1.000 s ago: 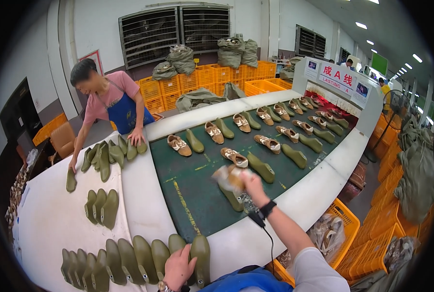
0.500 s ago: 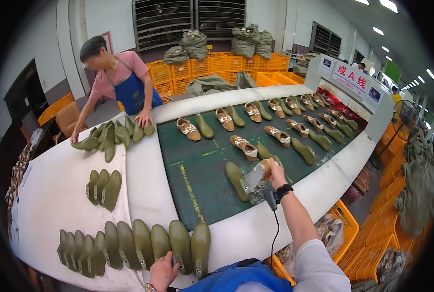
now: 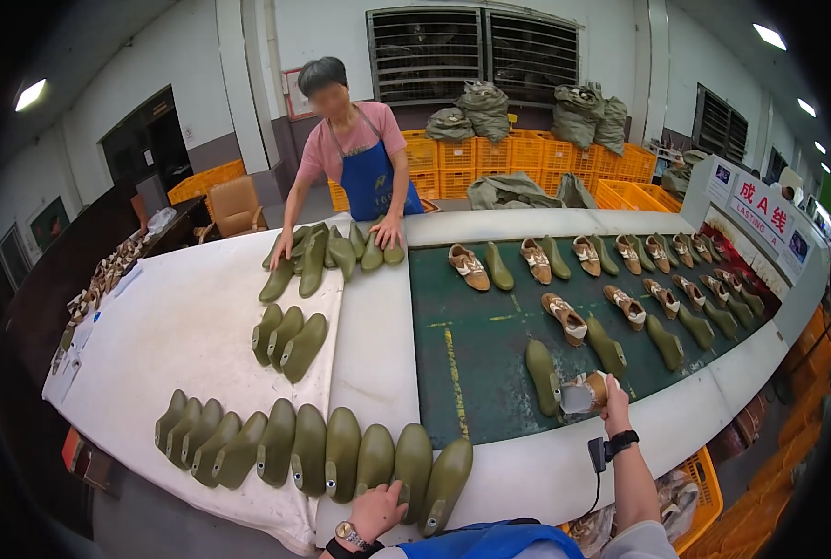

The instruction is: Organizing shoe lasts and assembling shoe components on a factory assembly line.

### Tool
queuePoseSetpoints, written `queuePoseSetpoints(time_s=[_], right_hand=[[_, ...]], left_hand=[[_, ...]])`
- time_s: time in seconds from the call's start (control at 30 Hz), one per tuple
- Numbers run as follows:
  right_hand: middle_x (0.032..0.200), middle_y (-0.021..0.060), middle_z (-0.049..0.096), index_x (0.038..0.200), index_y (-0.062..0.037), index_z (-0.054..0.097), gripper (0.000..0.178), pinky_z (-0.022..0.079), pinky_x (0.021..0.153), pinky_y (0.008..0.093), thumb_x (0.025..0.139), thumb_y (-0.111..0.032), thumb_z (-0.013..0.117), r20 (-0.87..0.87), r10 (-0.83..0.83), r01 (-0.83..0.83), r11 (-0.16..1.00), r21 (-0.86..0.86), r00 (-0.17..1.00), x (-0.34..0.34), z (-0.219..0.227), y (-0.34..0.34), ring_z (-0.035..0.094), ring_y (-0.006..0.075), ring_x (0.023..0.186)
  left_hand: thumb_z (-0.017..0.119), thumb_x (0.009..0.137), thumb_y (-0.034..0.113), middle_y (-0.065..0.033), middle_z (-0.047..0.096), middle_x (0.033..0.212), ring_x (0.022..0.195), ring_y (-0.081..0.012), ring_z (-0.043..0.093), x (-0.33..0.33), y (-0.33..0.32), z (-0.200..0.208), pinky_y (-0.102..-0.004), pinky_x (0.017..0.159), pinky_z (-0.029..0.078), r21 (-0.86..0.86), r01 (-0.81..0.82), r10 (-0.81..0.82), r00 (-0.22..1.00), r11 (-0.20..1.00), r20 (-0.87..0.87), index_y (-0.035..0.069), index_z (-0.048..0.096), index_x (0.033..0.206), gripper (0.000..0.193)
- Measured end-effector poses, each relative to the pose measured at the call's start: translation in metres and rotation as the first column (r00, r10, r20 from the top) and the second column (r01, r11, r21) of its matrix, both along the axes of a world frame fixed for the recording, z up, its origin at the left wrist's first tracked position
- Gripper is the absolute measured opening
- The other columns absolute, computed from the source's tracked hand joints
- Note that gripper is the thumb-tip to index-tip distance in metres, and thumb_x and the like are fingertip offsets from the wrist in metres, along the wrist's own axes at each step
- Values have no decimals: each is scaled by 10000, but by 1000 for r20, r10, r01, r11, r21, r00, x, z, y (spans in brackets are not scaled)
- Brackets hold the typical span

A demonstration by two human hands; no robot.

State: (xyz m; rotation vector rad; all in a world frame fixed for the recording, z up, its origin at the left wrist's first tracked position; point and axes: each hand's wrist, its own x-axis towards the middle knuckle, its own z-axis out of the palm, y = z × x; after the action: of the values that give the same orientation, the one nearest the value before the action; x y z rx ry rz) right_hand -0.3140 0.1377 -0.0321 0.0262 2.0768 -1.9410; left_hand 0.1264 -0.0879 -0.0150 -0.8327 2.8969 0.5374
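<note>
My right hand [image 3: 615, 407] grips a brown shoe [image 3: 598, 384] over the near edge of the green belt, with the shoe's pale grey-white end turned toward the left. That end is beside a green shoe last [image 3: 541, 374] lying on the belt; whether they touch I cannot tell. My left hand [image 3: 378, 512] is at the near left, its fingers closed round the lower end of a green shoe last [image 3: 375, 455]. This last belongs to a row of several similar lasts [image 3: 274, 438] along the white table's near edge.
Brown-and-white shoes [image 3: 469, 266] and lasts line the belt [image 3: 439, 401]. Three lasts [image 3: 287, 337] lie mid-table [image 3: 155, 326]. Across it, a co-worker [image 3: 355, 158] in a blue apron handles a pile of lasts [image 3: 311, 259]. Orange crates [image 3: 527, 158] stand behind; another crate [image 3: 704, 498] is at near right.
My view has swung left, so the scene sits further right. The shoe in my right hand has tilted flatter. My left hand stays at the same row. The co-worker's left-side hand has drawn in onto the pile.
</note>
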Motion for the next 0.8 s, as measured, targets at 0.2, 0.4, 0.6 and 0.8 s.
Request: queuePoseSetpoints(time_s=[0.2,0.4,0.6,0.8], right_hand=[[786,-8,595,907,-3,622,269,428,601,225,849,-265,623,-317,165,-118,979,164,934,69,25,21,521,61,691],[708,73,622,853,12,628,319,457,587,268,740,-272,718,-324,497,-343,836,429,805,145,50,8,559,114,636],[764,148,639,937,-81,645,363,491,614,356,765,-399,666,-221,745,-511,610,606,629,139,63,-28,627,282,680],[901,158,636,998,-93,621,310,489,711,408,777,-309,639,-403,818,-376,554,743,409,78,45,-96,615,328,811]], left_hand=[[621,784,331,-164,563,995,835,-350,604,-3,4,-18,-419,717,501,16,9,-8,1000,1000,-29,92,433,1261,566],[637,781,319,-226,490,1106,931,-394,557,-17,0,-28,-426,743,498,-22,45,-45,999,999,16,102,403,1298,608],[665,738,195,-325,361,1238,1043,-465,479,-25,-3,-48,-456,841,460,56,14,-6,989,998,-149,115,427,1282,599],[617,729,102,-356,302,1300,1132,-495,408,-31,4,-64,-467,928,398,180,-119,168,942,977,-290,86,489,1192,481]])
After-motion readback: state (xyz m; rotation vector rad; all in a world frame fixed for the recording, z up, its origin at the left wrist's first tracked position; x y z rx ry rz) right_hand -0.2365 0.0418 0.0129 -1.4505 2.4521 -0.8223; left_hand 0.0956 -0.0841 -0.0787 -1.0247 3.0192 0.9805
